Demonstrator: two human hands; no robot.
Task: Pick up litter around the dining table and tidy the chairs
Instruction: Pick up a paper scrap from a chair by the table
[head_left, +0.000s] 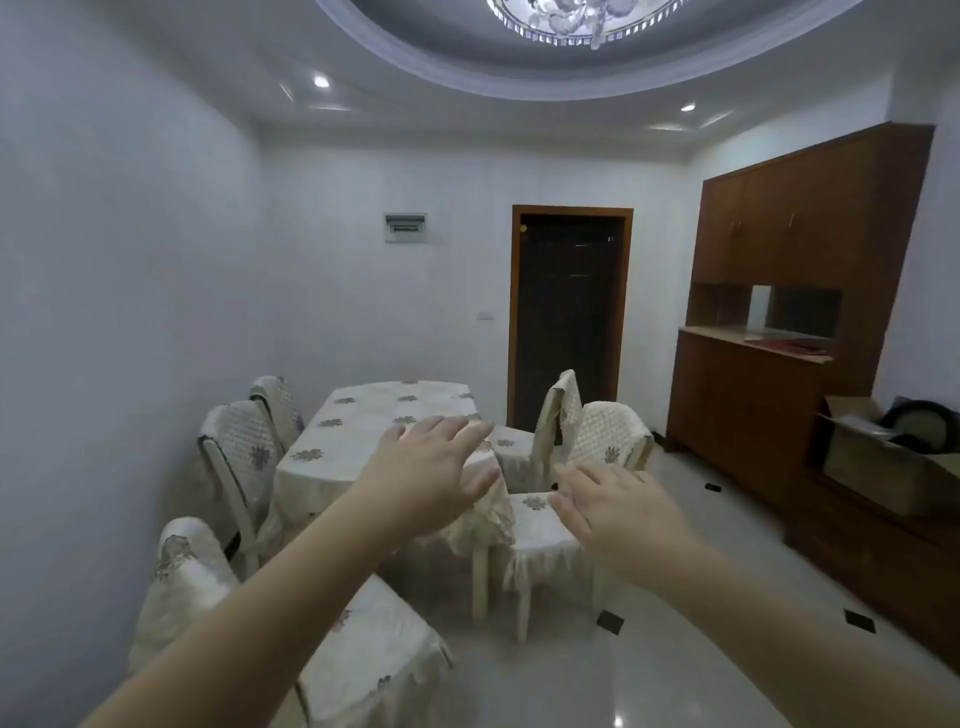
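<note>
A dining table (363, 421) under a cream flowered cloth stands against the left wall. Cream-covered chairs surround it: two on the left (236, 441), one near me at the front (363, 639), and two on the right, of which the nearer one (540, 525) is pulled out from the table. My left hand (431, 473) is stretched out in the air over the table's near corner, fingers apart, holding nothing. My right hand (618, 509) hovers over the pulled-out right chair, also empty with fingers spread. I see no litter on the table top.
A brown wooden cabinet (779, 312) lines the right wall, with an open cardboard box (883, 457) on its lower ledge. A dark doorway (569, 312) is at the back. The glossy tiled floor (649, 649) has small dark diamond inlays.
</note>
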